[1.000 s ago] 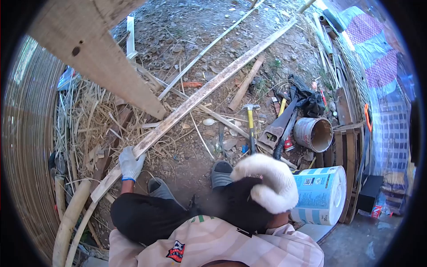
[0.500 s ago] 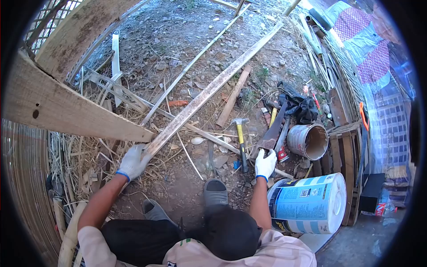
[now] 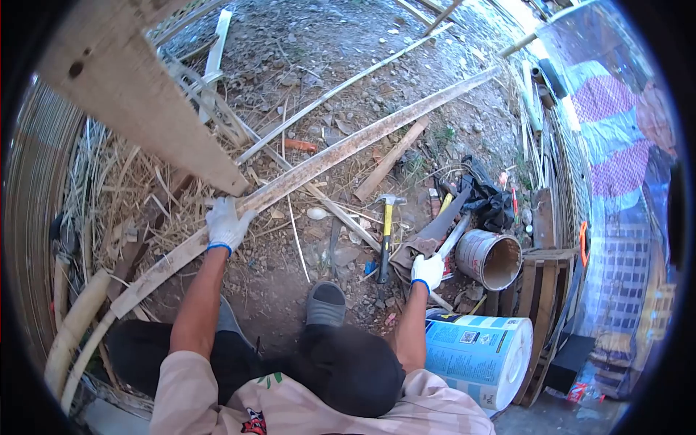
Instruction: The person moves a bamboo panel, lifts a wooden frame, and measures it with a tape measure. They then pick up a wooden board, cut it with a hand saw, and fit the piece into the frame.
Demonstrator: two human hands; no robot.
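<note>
The left hand (image 3: 227, 223), gloved in white, is closed around a long plank (image 3: 319, 165) that lies on the dirt and runs diagonally away from the person toward the far right. The right hand (image 3: 428, 270), also gloved, is closed on the handle end of a saw (image 3: 435, 230), which lies on the ground with its blade pointing away from the person. A hammer (image 3: 385, 225) with a yellow handle lies just left of the saw, head away from the person, between the saw and the plank. A bucket (image 3: 491, 257) lies on its side just right of the saw, with its open mouth visible. A black bag (image 3: 487, 197) sits beyond the saw, near the blade tip. A white drum (image 3: 478, 355) with a blue label lies on its side on the near side of the saw, close to the right forearm. A short batten (image 3: 390, 158) lies beyond the hammer, touching the far edge of the plank. A broad board (image 3: 138, 94) slants overhead, left of the plank, its lower end near the left hand. Straw (image 3: 130, 203) covers the ground left of the plank. A grey sandal (image 3: 325, 304) rests on the dirt between the two arms.
</note>
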